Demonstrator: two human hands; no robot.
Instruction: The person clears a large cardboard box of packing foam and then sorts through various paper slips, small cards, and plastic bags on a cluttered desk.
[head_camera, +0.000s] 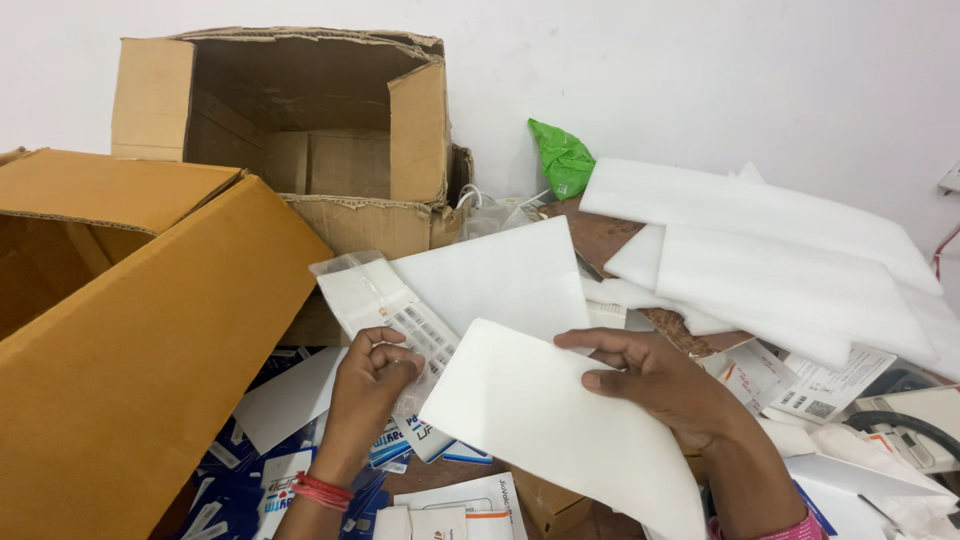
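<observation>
- A clear plastic pouch (385, 305) with a white barcoded label inside, tilted, sits left of centre, pinched at its lower end by the left hand (368, 385).
- A white foam sheet (545, 425), flat and slanted, fills the lower centre, gripped on its upper edge by the right hand (655, 375).

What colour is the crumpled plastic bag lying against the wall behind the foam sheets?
Bright green; the crumpled plastic bag shows best in the head view.

A clear plastic pouch with a white barcode label (385, 305) lies centre. Two open brown cardboard boxes stand left (150, 340) and behind (300, 120). White printed paper labels (820, 385) lie right.
</observation>
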